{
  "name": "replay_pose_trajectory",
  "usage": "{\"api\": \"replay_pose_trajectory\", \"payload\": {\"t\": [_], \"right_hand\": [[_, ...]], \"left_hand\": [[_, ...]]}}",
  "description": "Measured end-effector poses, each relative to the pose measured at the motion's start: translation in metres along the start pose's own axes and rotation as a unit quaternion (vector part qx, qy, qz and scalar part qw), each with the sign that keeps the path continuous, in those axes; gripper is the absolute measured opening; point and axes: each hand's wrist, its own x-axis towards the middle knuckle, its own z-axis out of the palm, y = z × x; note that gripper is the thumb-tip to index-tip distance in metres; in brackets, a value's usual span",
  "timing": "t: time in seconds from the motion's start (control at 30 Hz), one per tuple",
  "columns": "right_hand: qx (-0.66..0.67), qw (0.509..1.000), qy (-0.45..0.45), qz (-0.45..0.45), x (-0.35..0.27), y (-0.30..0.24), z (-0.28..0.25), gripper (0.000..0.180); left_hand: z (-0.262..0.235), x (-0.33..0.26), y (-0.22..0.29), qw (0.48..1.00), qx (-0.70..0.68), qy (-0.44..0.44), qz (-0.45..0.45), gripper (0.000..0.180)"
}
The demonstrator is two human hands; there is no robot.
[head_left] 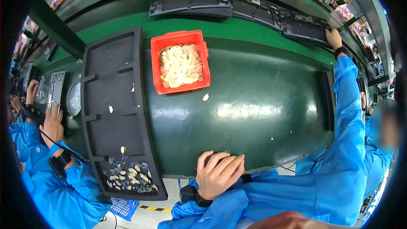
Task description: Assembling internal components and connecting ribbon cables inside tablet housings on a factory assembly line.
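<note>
My left hand (219, 174) rests at the near edge of the green work table (254, 84), fingers stretched out and holding nothing. Far to the right, my right arm is extended, and my right hand (334, 40) grips the corner of an opened laptop base (304, 27) with its inner parts showing. Its fingertips are partly hidden. Two more opened laptop bases, one in the middle (256, 10) and one at the left (190, 0), lie in the same row. A red bin (155, 65) full of pale, thin, flat pieces stands on the table.
Left of the bin lies a black compartmented tray (112, 93), its near compartment holding dark and pale scraps. A loose pale piece (205, 97) sits on the table. A co-worker's hand (52, 125) is at the left, near a silver laptop part (56, 87). Another person (375, 144) is at the right.
</note>
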Motion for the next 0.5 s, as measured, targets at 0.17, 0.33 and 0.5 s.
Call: {"api": "replay_pose_trajectory", "payload": {"t": [0.17,0.33,0.5], "right_hand": [[0.085,0.912,0.048,-0.398,-0.018,-0.173,-0.042,0.093],[0.044,0.896,-0.057,-0.438,-0.004,-0.300,-0.043,0.106],[0.138,0.888,-0.216,-0.382,0.003,-0.350,-0.026,0.116]], "left_hand": [[-0.004,0.001,0.005,0.998,0.034,-0.006,-0.045,0.013],[-0.002,0.004,0.005,0.997,0.035,-0.020,-0.071,0.016],[-0.002,0.008,0.006,0.995,0.046,-0.003,-0.091,0.021]]}}
